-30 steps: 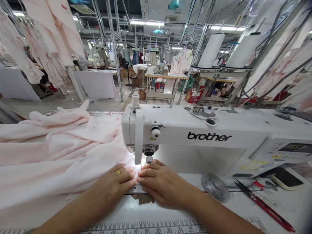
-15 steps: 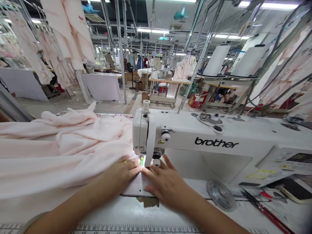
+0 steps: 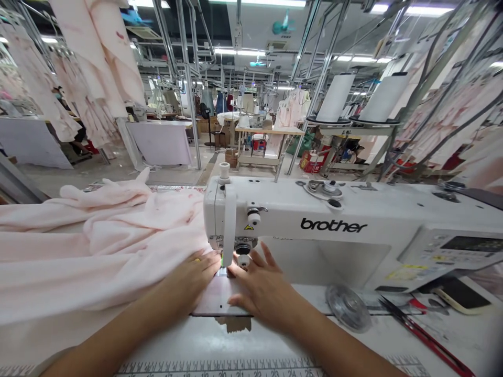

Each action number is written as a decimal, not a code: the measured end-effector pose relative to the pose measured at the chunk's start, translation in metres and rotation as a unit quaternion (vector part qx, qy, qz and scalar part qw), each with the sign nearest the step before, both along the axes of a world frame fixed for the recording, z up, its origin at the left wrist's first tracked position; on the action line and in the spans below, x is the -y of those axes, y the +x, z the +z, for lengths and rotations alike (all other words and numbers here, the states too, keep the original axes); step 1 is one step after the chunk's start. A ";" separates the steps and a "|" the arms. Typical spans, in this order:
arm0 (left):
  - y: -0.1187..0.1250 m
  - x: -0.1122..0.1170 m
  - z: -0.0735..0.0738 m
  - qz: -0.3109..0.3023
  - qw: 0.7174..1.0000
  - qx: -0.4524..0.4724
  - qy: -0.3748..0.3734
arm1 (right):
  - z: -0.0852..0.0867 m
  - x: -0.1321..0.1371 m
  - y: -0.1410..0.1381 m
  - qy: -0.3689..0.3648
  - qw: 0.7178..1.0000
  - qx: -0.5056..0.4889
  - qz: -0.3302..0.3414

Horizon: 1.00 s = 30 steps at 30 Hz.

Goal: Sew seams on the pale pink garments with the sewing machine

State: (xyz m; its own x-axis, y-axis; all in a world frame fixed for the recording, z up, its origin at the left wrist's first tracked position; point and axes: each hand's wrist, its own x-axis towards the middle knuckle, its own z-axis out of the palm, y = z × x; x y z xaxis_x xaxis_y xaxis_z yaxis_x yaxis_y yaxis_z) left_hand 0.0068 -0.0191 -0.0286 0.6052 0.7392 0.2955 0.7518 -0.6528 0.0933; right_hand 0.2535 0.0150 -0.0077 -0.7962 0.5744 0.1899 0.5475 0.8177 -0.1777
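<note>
Pale pink fabric (image 3: pixel 129 235) lies in loose folds over the left of the sewing table and reaches under the head of a white Brother sewing machine (image 3: pixel 286 201). My left hand (image 3: pixel 198 275) rests flat on the fabric's edge, fingers stretched out, its fingertips just left of the lit needle area. On the other side, my right hand (image 3: pixel 261 288) lies palm down with fingers spread, close beside the presser foot. The machine head partly hides its fingertips, and whether fabric lies beneath them I cannot tell. A metal needle plate (image 3: pixel 214 299) shows between the hands.
Right of my right arm lie a clear plastic disc (image 3: pixel 348 309), red-handled tweezers (image 3: pixel 424 335) and a phone (image 3: pixel 463 294). A printed ruler (image 3: pixel 220 367) runs along the front edge. Two thread cones (image 3: pixel 336 98) stand behind the machine. Pink garments (image 3: pixel 106 52) hang at the left.
The whole view has shifted, so the machine sits slightly farther left in the picture. My hands stay beside the needle, with a little more space now showing between their fingertips.
</note>
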 end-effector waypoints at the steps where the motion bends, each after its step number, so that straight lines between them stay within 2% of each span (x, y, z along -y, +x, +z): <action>1: 0.001 -0.001 0.000 0.008 1.000 -0.005 -0.008 | 0.000 0.000 0.000 -0.001 1.000 -0.001 -0.002; 5: 0.005 -0.002 0.002 0.032 0.999 -0.025 -0.032 | 0.002 0.001 0.001 -0.010 1.000 -0.004 -0.007; 10: 0.006 -0.002 0.003 0.036 0.999 0.003 -0.036 | 0.005 0.000 0.000 -0.020 1.000 -0.007 -0.015; 15: 0.008 -0.002 0.012 0.029 0.999 -0.001 -0.031 | 0.001 -0.006 0.002 -0.004 1.000 0.006 -0.022; 19: 0.011 0.000 0.020 0.033 0.997 -0.011 -0.062 | -0.003 -0.007 0.001 0.001 1.000 0.005 -0.030; 24: 0.011 -0.002 0.022 0.052 0.996 0.000 -0.073 | 0.002 -0.008 -0.006 0.015 0.999 -0.004 -0.037; 27: -0.001 -0.006 0.023 0.105 0.992 0.002 -0.068 | -0.003 -0.012 0.002 0.052 0.998 -0.012 -0.041; 30: -0.028 -0.007 0.027 0.208 0.977 0.013 -0.054 | -0.022 -0.011 0.035 0.126 0.990 -0.018 -0.062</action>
